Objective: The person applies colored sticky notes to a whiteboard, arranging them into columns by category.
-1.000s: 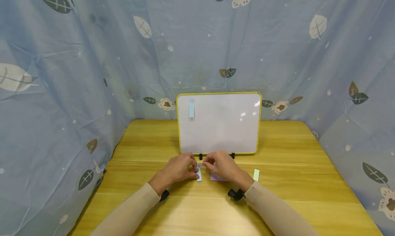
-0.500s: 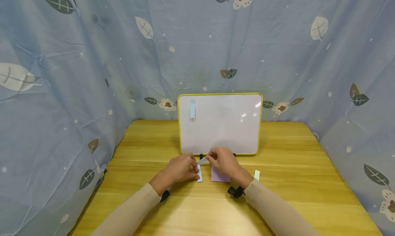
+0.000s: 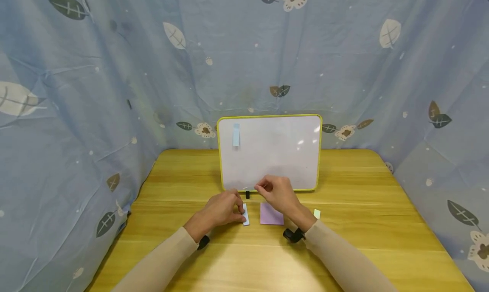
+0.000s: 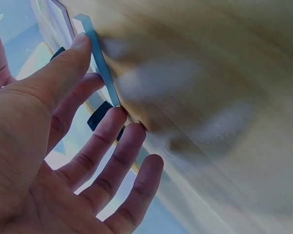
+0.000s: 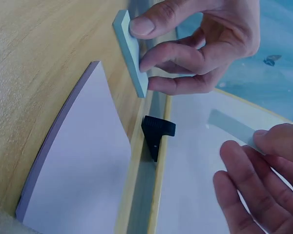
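A narrow pale-blue sticky-note pad (image 3: 246, 217) lies on the wooden table. My left hand (image 3: 223, 208) holds it down, with thumb and fingers on its upper face. In the right wrist view the thumb is at one end of this blue pad (image 5: 127, 48) and bent fingers are at the other. My right hand (image 3: 277, 193) is raised in front of the whiteboard's lower edge. Between its thumb and fingers it pinches one thin blue sticky note (image 5: 230, 127), which stands out flat from the fingertips.
A yellow-framed whiteboard (image 3: 275, 156) stands behind the hands on black feet (image 3: 247, 195). One blue note (image 3: 236, 136) hangs at its upper left. A purple sticky-note pad (image 3: 271, 214) lies below my right hand, and a pale-green pad (image 3: 317, 214) lies beside the right forearm.
The right hand has lifted the blue note off the pad and moved up and away toward the whiteboard. More of the purple pad shows. The left hand stays on the blue pad.
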Tool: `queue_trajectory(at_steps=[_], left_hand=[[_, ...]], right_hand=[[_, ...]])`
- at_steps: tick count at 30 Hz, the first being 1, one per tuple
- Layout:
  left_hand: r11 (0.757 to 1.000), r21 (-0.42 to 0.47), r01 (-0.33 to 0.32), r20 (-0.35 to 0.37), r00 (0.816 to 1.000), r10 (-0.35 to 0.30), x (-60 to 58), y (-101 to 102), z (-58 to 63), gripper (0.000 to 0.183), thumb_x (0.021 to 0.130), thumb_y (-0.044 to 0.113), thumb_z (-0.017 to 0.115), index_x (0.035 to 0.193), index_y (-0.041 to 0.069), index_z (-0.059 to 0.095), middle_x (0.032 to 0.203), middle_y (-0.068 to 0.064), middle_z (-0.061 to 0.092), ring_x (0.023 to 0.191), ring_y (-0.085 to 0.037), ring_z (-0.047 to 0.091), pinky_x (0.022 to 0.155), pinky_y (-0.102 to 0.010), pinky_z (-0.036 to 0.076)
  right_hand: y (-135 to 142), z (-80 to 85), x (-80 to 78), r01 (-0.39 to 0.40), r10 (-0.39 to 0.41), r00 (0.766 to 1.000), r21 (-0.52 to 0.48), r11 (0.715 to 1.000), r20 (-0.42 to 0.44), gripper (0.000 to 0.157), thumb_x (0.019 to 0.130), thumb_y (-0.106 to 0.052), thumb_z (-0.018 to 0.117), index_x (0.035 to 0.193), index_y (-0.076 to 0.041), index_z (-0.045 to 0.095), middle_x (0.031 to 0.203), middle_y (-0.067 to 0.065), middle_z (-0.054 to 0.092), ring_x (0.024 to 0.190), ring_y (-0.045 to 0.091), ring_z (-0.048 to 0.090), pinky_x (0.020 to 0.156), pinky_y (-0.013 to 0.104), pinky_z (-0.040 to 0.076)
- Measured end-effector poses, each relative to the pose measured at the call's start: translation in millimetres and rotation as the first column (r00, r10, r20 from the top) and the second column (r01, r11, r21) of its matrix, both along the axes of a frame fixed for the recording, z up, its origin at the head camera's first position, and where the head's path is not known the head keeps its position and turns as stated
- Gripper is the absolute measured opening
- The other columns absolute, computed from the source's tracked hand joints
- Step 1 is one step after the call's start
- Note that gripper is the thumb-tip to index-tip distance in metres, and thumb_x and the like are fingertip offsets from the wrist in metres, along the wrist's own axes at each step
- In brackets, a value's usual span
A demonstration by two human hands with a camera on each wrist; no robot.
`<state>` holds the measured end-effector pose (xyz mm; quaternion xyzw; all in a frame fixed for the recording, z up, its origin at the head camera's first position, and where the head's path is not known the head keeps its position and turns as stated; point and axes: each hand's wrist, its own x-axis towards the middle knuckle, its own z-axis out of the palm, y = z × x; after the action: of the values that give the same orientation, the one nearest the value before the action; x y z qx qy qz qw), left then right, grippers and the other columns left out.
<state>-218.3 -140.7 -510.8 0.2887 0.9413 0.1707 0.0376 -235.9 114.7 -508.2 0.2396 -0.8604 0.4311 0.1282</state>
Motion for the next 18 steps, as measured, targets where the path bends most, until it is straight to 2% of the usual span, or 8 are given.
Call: queue_trajectory(at_steps=[11,18], left_hand=[[1.0,-0.006,-0.01,0.009,1.0,0.01,1.1,-0.8,0.7,0.019,0.092,0.036,0.103,0.088,0.028,0.086,0.112,0.007,0.074,0.088,-0.008,0.064,0.075,-0.032,0.057],[1.0,-0.01,-0.005,0.015,1.0,0.006,0.2,-1.1,1.2,0.018,0.093,0.037,0.102,0.092,0.028,0.087,0.111,0.007,0.074,0.086,-0.009,0.061,0.074,-0.032,0.055]], right_hand=[[-1.5,5.8,3.3,0.001,-0.008,0.997,-0.09,0.996,-0.081,0.004,0.103,-0.007,0.089,0.103,-0.01,0.086,0.099,0.006,0.09,0.082,0.019,0.089,0.072,0.026,0.068],[-3.0,7.2,5.1,-0.007,0.0,0.999,-0.162,0.987,-0.046,0.006,0.104,-0.004,0.087,0.106,-0.009,0.087,0.103,0.01,0.091,0.083,0.03,0.09,0.07,0.021,0.066]])
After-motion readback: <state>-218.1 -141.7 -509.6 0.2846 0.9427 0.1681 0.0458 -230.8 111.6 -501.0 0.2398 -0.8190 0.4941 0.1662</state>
